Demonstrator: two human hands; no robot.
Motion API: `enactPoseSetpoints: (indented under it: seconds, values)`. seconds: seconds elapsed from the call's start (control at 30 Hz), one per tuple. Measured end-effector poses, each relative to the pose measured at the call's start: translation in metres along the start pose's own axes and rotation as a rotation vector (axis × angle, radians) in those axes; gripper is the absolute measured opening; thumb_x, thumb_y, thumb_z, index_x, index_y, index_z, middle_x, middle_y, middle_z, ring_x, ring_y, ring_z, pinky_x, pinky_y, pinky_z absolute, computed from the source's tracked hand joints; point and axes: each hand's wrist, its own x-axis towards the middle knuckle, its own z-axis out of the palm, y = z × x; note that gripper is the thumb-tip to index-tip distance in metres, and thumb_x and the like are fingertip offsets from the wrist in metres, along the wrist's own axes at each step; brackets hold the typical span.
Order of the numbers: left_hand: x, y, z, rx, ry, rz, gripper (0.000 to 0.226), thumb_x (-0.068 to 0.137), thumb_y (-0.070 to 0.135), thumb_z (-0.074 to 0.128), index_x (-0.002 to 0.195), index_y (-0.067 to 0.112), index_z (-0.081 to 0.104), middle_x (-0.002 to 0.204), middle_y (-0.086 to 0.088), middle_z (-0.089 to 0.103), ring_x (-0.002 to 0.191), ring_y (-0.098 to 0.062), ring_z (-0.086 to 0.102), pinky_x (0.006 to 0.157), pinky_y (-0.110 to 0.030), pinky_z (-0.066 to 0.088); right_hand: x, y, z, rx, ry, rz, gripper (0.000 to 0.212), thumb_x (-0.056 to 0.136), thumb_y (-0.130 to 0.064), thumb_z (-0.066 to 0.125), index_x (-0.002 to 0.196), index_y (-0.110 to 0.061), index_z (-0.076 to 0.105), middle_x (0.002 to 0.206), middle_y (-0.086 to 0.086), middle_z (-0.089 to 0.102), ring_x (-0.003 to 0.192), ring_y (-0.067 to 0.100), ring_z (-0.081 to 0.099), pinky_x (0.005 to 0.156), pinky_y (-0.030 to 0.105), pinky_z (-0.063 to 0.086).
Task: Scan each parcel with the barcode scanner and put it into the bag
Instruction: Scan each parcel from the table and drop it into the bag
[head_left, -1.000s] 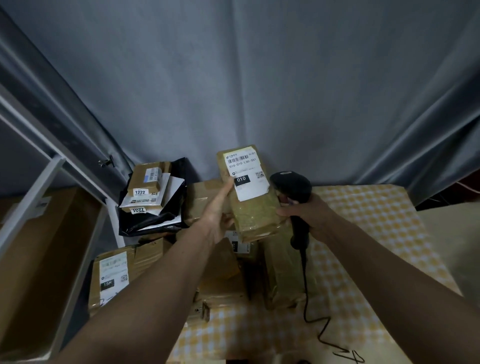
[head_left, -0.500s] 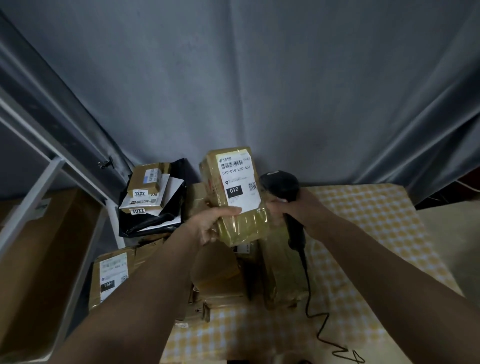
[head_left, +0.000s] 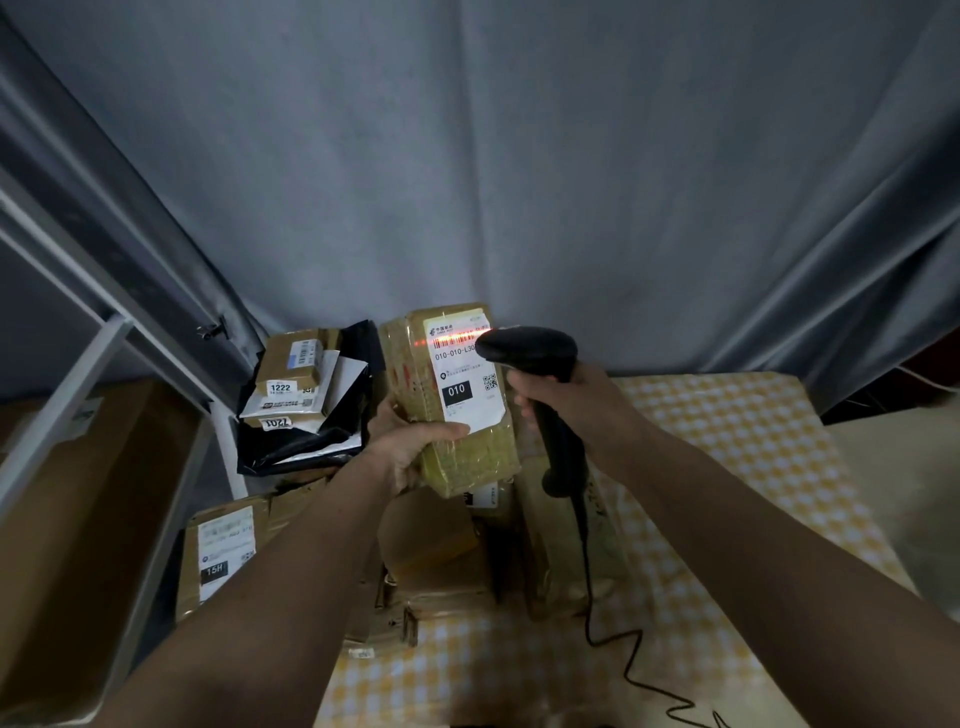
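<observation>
Currently scan underway | left hand (head_left: 410, 452) holds parcel (head_left: 457, 400) upright above surface (head_left: 727, 467), red line on its barcode | right hand (head_left: 566, 395) grips scanner (head_left: 535, 358) beside parcel | bagging not done; bag unseen | more parcels (head_left: 223, 551) wait below.

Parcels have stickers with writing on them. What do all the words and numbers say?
"010-010-L30", cut off by the barcode scanner: label of the held parcel.
"010": black box, same label.
"1222": small parcel on the black bag.
"15H": parcel at lower left.
"1201", upside down, uncertain: sticker under the small parcel.
Fine print and codes: too small.
</observation>
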Motion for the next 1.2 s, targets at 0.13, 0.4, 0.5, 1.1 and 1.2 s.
enactPoseSetpoints:
  seconds: [0.13, 0.4, 0.5, 1.1, 1.2]
  values:
    - [-0.002, -0.001, 0.000, 0.016, -0.025, 0.001, 0.114, 0.035, 0.017, 0.095, 0.137, 0.022, 0.043, 0.123, -0.002, 0.061, 0.115, -0.029, 0.057, 0.082, -0.055, 0.055, -0.003, 0.001, 0.002, -0.008, 0.002, -0.005, 0.025, 0.087, -0.023, 0.066, 0.101, -0.002, 0.065, 0.080, 0.011, 0.061, 0.076, 0.024, 0.057, 0.081, 0.038, 0.050]
    - [-0.004, 0.017, 0.010, -0.026, -0.101, 0.013, 0.073, 0.058, 0.006, 0.088, 0.118, 0.023, 0.048, 0.110, -0.003, 0.066, 0.098, -0.024, 0.062, 0.087, -0.053, 0.052, -0.014, -0.003, -0.002, 0.013, 0.142, -0.015, 0.021, 0.081, -0.019, 0.072, 0.100, -0.012, 0.066, 0.080, 0.010, 0.064, 0.073, 0.019, 0.060, 0.069, 0.026, 0.049]
    - [0.003, 0.035, 0.025, -0.047, -0.188, 0.014, 0.077, 0.053, 0.008, 0.089, 0.120, 0.019, 0.052, 0.111, -0.006, 0.068, 0.100, -0.027, 0.063, 0.091, -0.054, 0.050, -0.020, -0.003, -0.014, 0.100, 0.239, -0.017, 0.023, 0.079, -0.015, 0.074, 0.101, -0.013, 0.066, 0.085, 0.013, 0.066, 0.082, 0.024, 0.062, 0.084, 0.036, 0.051]
    - [-0.055, 0.011, 0.221, 0.267, -0.764, -0.033, 0.037, 0.076, 0.015, 0.076, 0.111, 0.017, 0.065, 0.061, 0.008, 0.066, 0.055, -0.009, 0.062, 0.062, -0.027, 0.049, -0.180, 0.053, -0.113, 0.423, 0.933, 0.007, 0.016, 0.084, -0.008, 0.069, 0.099, -0.006, 0.063, 0.080, 0.008, 0.062, 0.064, 0.015, 0.056, 0.057, 0.021, 0.046]
    - [-0.084, -0.004, 0.254, 0.284, -0.797, -0.017, 0.040, 0.074, 0.016, 0.077, 0.113, 0.017, 0.066, 0.063, 0.006, 0.064, 0.054, -0.010, 0.060, 0.057, -0.023, 0.046, -0.218, 0.064, -0.135, 0.450, 0.976, 0.012, 0.016, 0.084, -0.009, 0.069, 0.098, -0.007, 0.063, 0.078, 0.009, 0.062, 0.063, 0.017, 0.055, 0.061, 0.028, 0.042]
